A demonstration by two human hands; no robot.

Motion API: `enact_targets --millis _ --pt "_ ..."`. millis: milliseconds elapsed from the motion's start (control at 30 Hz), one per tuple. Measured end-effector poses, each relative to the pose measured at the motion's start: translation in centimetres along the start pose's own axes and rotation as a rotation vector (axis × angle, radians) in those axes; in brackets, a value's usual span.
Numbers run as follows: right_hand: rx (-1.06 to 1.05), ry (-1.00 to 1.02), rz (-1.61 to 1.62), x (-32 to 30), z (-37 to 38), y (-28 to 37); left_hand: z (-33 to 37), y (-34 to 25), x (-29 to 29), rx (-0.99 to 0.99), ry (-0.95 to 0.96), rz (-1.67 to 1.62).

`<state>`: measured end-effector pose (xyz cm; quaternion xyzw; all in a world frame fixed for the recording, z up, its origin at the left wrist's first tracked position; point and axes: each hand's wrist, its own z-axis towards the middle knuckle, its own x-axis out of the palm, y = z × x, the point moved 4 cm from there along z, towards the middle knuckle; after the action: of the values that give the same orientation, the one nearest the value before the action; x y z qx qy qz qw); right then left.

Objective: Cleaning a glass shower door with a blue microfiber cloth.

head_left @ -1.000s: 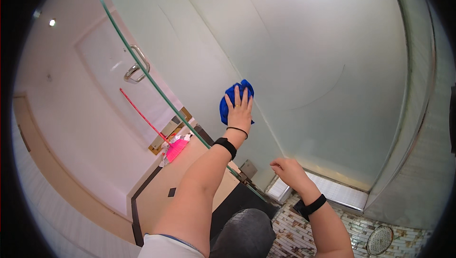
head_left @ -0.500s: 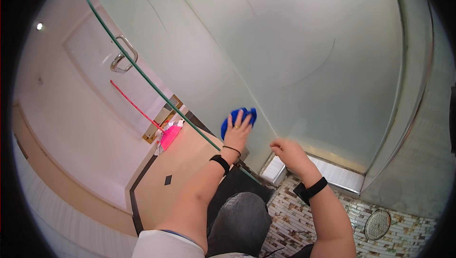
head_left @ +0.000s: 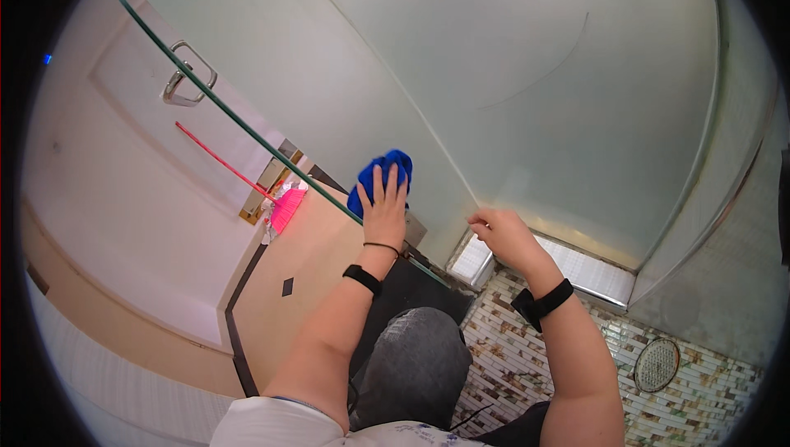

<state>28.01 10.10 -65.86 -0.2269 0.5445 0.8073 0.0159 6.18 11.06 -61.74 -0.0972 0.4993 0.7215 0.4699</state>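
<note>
My left hand (head_left: 383,215) presses a bunched blue cloth (head_left: 398,161) against the frosted glass door (head_left: 329,93), low down and close to its green edge. The fingers lie spread over the cloth and keep it under them. To the right, my right hand (head_left: 508,237) hovers in front of the lower glass, beside the seam between door and fixed glass panel (head_left: 568,143). Its fingers are curled in, and nothing shows in them. Dark bands sit around both wrists.
A metal handle (head_left: 188,77) is fixed to the door. Beyond the glass edge, a pink broom (head_left: 288,204) leans by the white wall. A white tiled sill (head_left: 599,280) runs under the fixed panel. A round drain (head_left: 657,365) sits in the mosaic floor (head_left: 518,356).
My left hand and the cloth have shifted up and left along the glass toward the door's edge. My right hand stays near the seam, slightly higher in view. The view has tilted a little.
</note>
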Motion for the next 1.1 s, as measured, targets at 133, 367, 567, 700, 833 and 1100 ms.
enact_targets --millis 133,367,567,700,833,1100 --pt "0.018 0.022 -0.022 0.0 -0.3 -0.4 -2.4 -1.8 1.9 0.093 0.026 -0.034" --pt "0.093 0.026 -0.041 -0.8 -0.4 -0.5 1.7 -3.8 3.8 0.168 0.051 -0.081" --pt "0.107 -0.001 -0.073 -1.8 -1.2 -1.2 6.1 -6.0 4.8 0.136 0.066 -0.031" --pt "0.136 -0.015 -0.111 -2.0 -1.6 -1.8 2.9 -7.7 7.8 0.191 0.105 -0.002" --pt "0.134 0.004 -0.121 -1.1 -1.7 -3.3 -1.3 -10.4 9.7 0.324 0.246 0.034" --pt "0.16 0.035 -0.217 -0.5 -2.2 -4.9 -0.2 -11.2 11.0 0.325 0.173 -0.066"
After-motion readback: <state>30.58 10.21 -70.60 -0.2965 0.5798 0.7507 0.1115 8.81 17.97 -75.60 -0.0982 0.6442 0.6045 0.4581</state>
